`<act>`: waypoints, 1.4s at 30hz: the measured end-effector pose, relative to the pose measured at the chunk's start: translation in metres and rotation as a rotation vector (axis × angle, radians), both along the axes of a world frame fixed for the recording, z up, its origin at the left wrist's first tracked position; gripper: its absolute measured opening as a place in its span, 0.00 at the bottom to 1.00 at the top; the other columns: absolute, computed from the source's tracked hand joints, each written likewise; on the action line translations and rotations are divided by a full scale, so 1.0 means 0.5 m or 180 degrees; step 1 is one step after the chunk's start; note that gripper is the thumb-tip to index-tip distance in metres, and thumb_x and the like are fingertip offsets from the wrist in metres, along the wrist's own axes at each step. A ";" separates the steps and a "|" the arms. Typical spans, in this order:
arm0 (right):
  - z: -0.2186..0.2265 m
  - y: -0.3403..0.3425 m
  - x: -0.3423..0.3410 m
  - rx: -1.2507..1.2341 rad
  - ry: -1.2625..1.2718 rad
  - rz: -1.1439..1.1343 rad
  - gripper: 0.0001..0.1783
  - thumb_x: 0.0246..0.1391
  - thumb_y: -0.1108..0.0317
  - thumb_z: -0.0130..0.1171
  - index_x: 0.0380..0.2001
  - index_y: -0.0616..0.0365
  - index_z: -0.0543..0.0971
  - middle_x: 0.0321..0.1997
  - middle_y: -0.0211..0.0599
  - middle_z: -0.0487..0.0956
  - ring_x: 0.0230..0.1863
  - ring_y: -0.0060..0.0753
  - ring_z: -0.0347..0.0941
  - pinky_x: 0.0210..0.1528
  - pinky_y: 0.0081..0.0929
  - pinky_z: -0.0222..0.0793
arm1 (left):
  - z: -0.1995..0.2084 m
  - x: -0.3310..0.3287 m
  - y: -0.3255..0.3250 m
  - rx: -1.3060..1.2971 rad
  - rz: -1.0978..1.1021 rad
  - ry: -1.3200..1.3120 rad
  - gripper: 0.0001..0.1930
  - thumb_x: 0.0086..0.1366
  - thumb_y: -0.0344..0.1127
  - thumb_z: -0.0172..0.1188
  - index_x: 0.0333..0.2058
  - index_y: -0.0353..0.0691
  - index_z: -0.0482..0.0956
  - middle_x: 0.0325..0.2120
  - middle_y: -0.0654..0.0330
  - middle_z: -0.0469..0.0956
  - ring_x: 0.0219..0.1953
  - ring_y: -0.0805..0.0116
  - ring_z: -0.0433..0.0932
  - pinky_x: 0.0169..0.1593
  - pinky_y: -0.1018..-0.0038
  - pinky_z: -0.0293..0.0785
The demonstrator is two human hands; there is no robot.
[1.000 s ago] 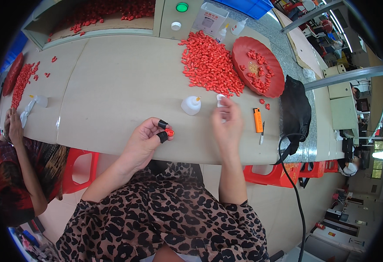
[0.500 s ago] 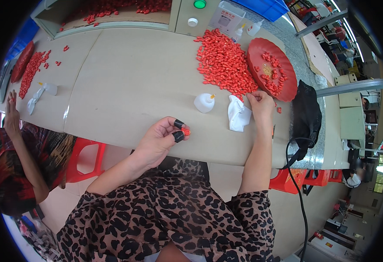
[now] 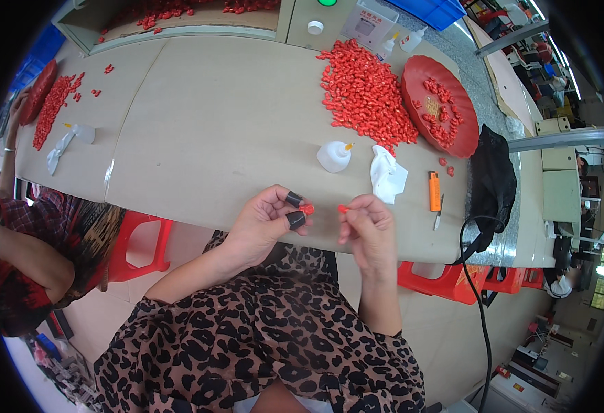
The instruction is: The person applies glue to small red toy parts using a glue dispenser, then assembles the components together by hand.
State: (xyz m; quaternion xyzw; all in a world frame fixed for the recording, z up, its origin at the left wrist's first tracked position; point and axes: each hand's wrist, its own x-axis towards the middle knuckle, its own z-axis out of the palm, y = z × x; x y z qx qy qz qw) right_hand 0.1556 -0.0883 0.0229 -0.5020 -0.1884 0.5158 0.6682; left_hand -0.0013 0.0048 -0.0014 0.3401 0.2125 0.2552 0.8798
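Observation:
Black tape wraps the thumb and forefinger of my left hand (image 3: pixel 254 224), which pinch a small glossy red piece (image 3: pixel 307 209). Just to its right, my right hand (image 3: pixel 372 233) holds another small red piece (image 3: pixel 343 208) between thumb and forefinger. The two pieces are close but apart, above the table's near edge. Beyond my hands stands a white squeeze bottle (image 3: pixel 333 157) with a yellow tip, and a crumpled white cloth (image 3: pixel 386 180) lies right of it. A large heap of similar red pieces (image 3: pixel 364 93) touches a red scalloped plate (image 3: pixel 419 67) holding more of them.
An orange lighter-like object (image 3: pixel 434 191) and a thin blade (image 3: pixel 439 215) lie right of my hands, near a black bag (image 3: pixel 491 168) and cable. Two more bottles (image 3: pixel 412 40) stand at the back. At far left, a co-worker's arm (image 3: pixel 13 131) reaches toward another red plate (image 3: pixel 40 93).
My right hand has come from the heap's near edge back toward my left hand, bringing a red piece. The co-worker's hand has moved to the far-left plate.

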 end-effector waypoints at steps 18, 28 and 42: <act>-0.035 0.009 -0.050 0.0253 0.0871 -0.0007 0.04 0.47 0.77 0.50 0.29 0.63 0.69 0.25 0.37 0.73 0.22 0.23 0.70 0.25 0.17 0.70 | -0.004 -0.008 -0.001 -0.0502 -0.0067 -0.0235 0.06 0.56 0.25 0.49 0.34 0.35 0.68 0.32 0.57 0.73 0.35 0.69 0.73 0.41 0.76 0.69; 0.006 0.006 -0.062 0.0079 -0.0440 -0.0168 0.07 0.46 0.79 0.51 0.32 0.68 0.70 0.27 0.43 0.75 0.26 0.26 0.73 0.32 0.19 0.71 | 0.008 -0.001 -0.004 -0.0466 -0.0065 -0.0182 0.09 0.55 0.23 0.49 0.37 0.33 0.67 0.33 0.57 0.71 0.36 0.70 0.72 0.43 0.78 0.68; 0.011 -0.010 -0.072 -0.0202 -0.0471 -0.0159 0.06 0.45 0.80 0.51 0.30 0.68 0.70 0.27 0.39 0.75 0.26 0.22 0.72 0.31 0.16 0.71 | 0.004 0.004 -0.016 -0.0562 -0.0305 -0.0120 0.10 0.54 0.23 0.50 0.37 0.34 0.68 0.32 0.59 0.72 0.35 0.74 0.72 0.42 0.79 0.68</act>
